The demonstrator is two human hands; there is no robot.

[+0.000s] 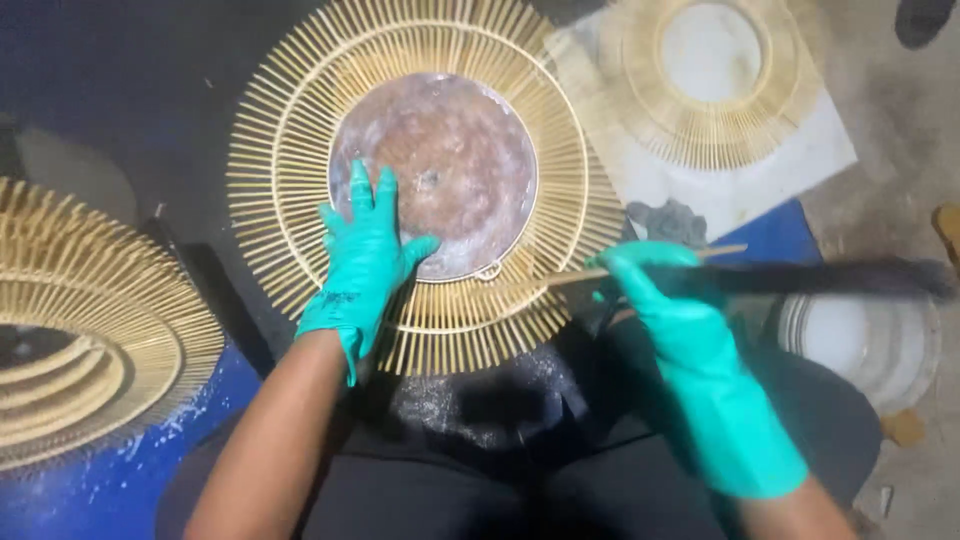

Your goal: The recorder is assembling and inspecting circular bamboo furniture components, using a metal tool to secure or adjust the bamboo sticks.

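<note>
Fig.: brushing a round sunburst frame, head view. R. hand [668, 300], in a teal glove, is clenched round the handle of a brush [800, 277]; the dark bristle end trails off to the right and is motion-blurred, and a thin pale stick end pokes out toward the frame [420, 180]. L. hand [365, 262], also gloved, is released, not grasping: palm flat, fingers spread on the lower-left part of the round centre disc [440, 170], pinning it. The frame lies on the person's lap and dark floor, straight ahead; pale radiating sticks ring a mottled brown-grey disc, w/ a small metal loop at its lower edge.

Doing the step well (judgement): keep the L. palm flat and steady so the frame cannot spin under the stroke; work the bristles along the sticks, centre outward, not across them, since thin sticks probably flex or snap under sideways load. Light strokes suit the ring joints. Turn the frame in small steps rather than over-reaching w/ the R. arm.

Surroundings: a second, similar frame [85, 320] lies at far left, partly cut off, on a blue surface [120, 470] speckled w/ white dust. A third [712, 75] rests on a pale sheet [800, 160] at upper right. A white round tub or lid [865, 340] sits just right of the R. forearm; contents cannot be told.
</note>
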